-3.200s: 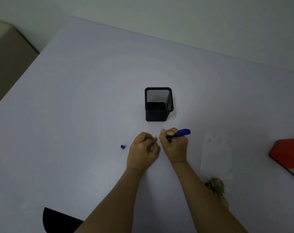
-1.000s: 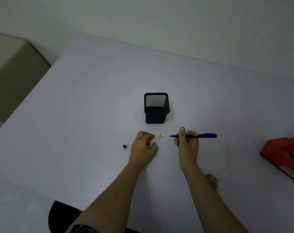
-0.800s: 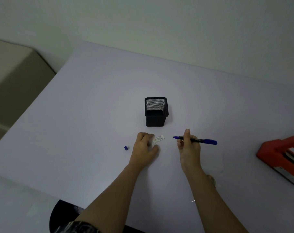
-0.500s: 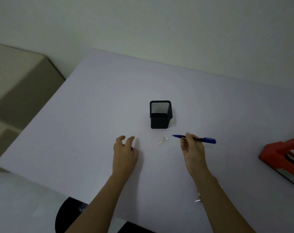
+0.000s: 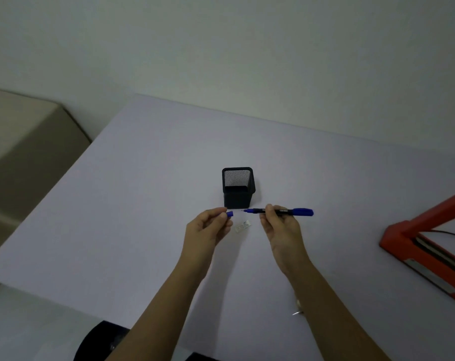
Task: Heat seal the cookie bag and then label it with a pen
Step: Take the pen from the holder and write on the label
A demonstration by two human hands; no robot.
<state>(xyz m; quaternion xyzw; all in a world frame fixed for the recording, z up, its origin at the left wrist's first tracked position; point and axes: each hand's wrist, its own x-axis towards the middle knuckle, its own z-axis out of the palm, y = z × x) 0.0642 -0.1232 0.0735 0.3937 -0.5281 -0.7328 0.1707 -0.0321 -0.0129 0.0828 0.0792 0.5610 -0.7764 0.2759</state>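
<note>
Left grip (image 5: pixel 208 227): we see it pinching the blue cap (image 5: pixel 229 213) between thumb and fingertip, raised off the table (image 5: pixel 143 204); half a second ago it was only reaching for the cap down there.
Right grip (image 5: pixel 281 225): clasps the pen (image 5: pixel 288 211) mid-barrel as before, held level, bare tip pointing left.
Cap and pen: we find the tip just short of the cap, not touching.
Label (image 5: pixel 243 226): flat on the table between both grips, touched by neither.
Pen holder (image 5: pixel 238 187): just behind.

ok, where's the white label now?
Head view, centre: small white paper label lies between the left hand and right hand, just nearer than the black mesh pen cup.
</note>
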